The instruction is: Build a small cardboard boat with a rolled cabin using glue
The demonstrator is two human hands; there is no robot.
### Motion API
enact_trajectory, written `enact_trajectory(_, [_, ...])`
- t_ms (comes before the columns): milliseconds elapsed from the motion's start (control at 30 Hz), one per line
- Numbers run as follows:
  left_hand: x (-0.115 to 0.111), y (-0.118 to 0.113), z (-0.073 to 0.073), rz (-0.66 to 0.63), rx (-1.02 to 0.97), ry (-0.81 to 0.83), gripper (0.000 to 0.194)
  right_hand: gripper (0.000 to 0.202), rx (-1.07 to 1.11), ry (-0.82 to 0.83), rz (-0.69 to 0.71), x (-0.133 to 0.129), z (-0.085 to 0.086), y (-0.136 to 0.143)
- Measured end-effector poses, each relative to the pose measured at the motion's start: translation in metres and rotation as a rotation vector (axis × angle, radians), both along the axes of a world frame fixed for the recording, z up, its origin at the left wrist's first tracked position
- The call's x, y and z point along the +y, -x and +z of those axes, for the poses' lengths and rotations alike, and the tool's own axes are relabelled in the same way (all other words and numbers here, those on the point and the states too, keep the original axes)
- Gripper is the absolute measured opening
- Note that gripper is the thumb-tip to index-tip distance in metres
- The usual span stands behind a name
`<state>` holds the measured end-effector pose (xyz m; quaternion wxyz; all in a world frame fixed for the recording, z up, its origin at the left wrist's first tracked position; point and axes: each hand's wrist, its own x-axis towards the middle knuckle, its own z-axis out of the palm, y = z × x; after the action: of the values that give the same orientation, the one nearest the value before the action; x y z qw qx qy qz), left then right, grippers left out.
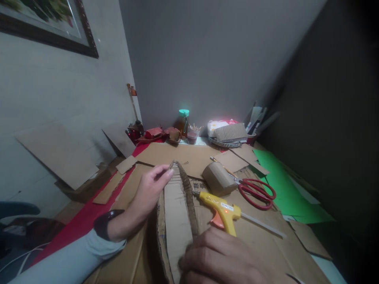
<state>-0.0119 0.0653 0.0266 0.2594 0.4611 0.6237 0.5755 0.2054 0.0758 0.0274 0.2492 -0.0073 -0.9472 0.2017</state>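
A long, boat-like cardboard piece (177,211) with raised side strips narrows to a point at its far end. My left hand (152,189) pinches that far end between thumb and fingers, on its left side. Closer to me, my right hand (220,258) has its fingers curled over the right side of the piece; the fingertips are partly hidden. A yellow glue gun (222,207) lies just beyond my right hand, its nozzle beside the cardboard wall and a glue stick (263,225) out of its back.
Red-handled scissors (257,193) and a curved cardboard block (219,179) lie right of the piece. Green sheets (284,189) cover the right side. Along the wall stand a jar with a turquoise lid (183,120), a small cup of sticks (192,136) and a pen holder (251,138).
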Motion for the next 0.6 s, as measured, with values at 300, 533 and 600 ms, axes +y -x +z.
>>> enact_trajectory(300, [0.000,-0.001,-0.012,-0.089,-0.117,0.018,0.029,0.030,0.413,0.298,-0.378,0.010,0.010,0.018])
enact_trajectory(533, [0.002,0.000,-0.018,-0.188,-0.113,0.053,0.030,0.023,0.599,0.852,-0.493,0.026,0.017,0.000])
enact_trajectory(600, [0.004,0.000,-0.020,-0.209,-0.100,0.060,0.032,0.025,0.633,0.889,-0.496,0.034,0.017,0.001])
